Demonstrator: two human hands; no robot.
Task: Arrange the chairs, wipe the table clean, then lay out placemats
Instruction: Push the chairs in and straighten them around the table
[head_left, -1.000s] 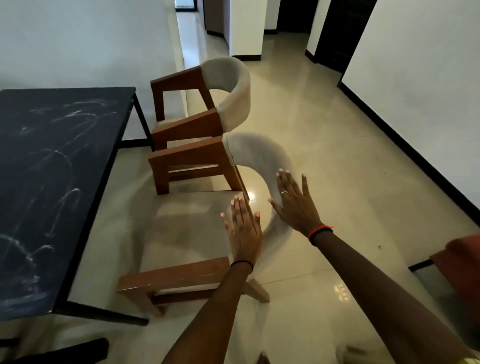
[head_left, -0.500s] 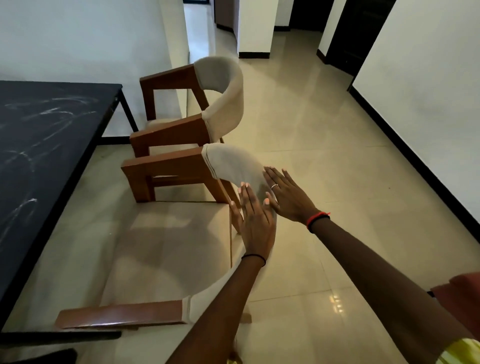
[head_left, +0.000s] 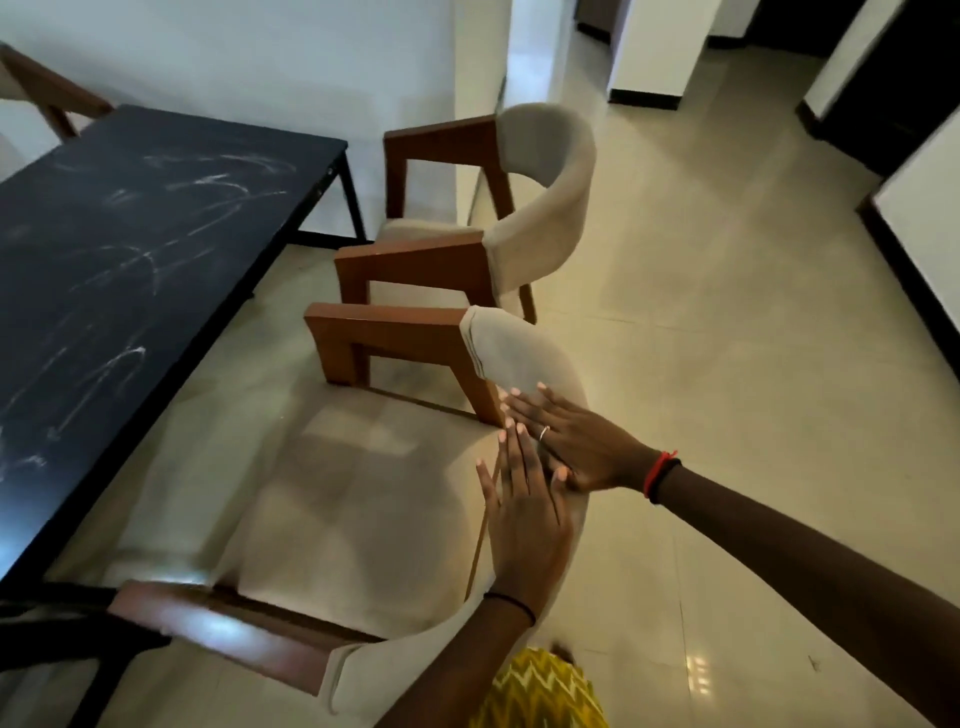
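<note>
The near chair, with wooden arms and beige padding, stands beside the long edge of the black table, whose top is streaked with white smears. My left hand lies flat, fingers spread, against the inside of the chair's curved backrest. My right hand rests flat on the top of the same backrest, and its fingers cross over my left fingertips. Neither hand curls around anything. A second matching chair stands just beyond, by the table's far corner.
Part of a third wooden chair shows behind the table at the top left. White walls with dark skirting run along the right. Glossy tiled floor stretches right of the chairs toward a hallway.
Both hands have come down from the air onto the near chair's backrest. The chair now sits closer to the table edge, and my view has swung left and nearer.
</note>
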